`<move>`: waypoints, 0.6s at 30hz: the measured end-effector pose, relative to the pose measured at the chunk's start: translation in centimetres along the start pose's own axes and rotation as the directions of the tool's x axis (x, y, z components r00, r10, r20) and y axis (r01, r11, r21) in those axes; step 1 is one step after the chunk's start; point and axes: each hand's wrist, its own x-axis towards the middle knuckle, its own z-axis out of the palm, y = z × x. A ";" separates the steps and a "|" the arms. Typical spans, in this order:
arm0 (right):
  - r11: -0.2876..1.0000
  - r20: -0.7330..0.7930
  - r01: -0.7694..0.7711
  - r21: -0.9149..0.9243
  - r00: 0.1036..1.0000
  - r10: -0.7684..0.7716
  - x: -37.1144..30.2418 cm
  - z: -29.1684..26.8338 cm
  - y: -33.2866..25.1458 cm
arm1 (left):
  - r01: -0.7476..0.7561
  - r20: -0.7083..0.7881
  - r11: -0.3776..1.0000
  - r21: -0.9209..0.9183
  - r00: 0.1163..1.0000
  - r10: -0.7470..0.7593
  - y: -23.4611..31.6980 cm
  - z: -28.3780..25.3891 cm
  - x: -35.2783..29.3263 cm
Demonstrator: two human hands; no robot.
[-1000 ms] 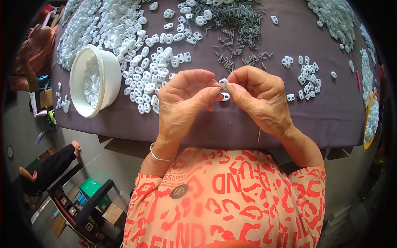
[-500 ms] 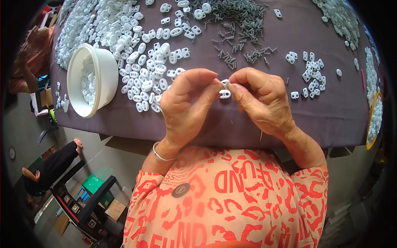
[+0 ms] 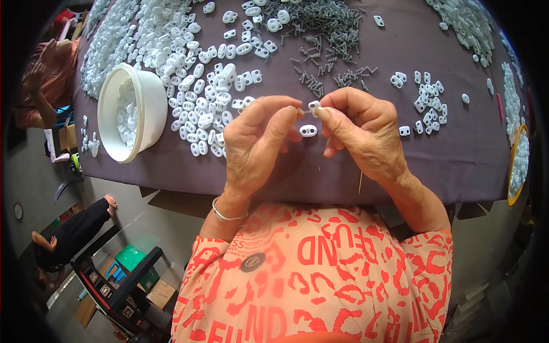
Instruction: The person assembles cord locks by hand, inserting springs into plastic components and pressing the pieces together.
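My left hand [image 3: 260, 134] pinches a small metal spring [image 3: 306, 111] between thumb and forefinger. Opposite it, my right hand [image 3: 360, 128] grips a small white plastic cord lock piece [image 3: 313, 105] with a hole in it. The spring's free end meets or nearly meets this piece; I cannot tell whether it is inside. Just below, between the hands, an oval white two-hole cord lock piece [image 3: 308, 131] is in view; whether it lies on the cloth or touches fingers is unclear. A thin stick [image 3: 360, 182] pokes out beneath my right hand.
Loose white oval pieces [image 3: 200, 114] spread left, beside a white tub [image 3: 154, 108] partly filled with them. A heap of springs [image 3: 337, 34] lies at the far middle. Smaller white pieces [image 3: 429, 94] sit right, near a yellow-rimmed basket [image 3: 510, 171]. Another person [image 3: 74, 228] is at left.
My hands have drawn slightly apart, and the spring now shows between them. The lower white piece shows its full oval, where it was partly covered. The view has shifted a little.
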 end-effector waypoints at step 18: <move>0.996 -0.006 0.016 -0.092 1.000 -0.017 0.0 -0.3 0.2 | -0.069 0.031 0.997 0.038 0.997 0.068 -0.8 1.5 0.0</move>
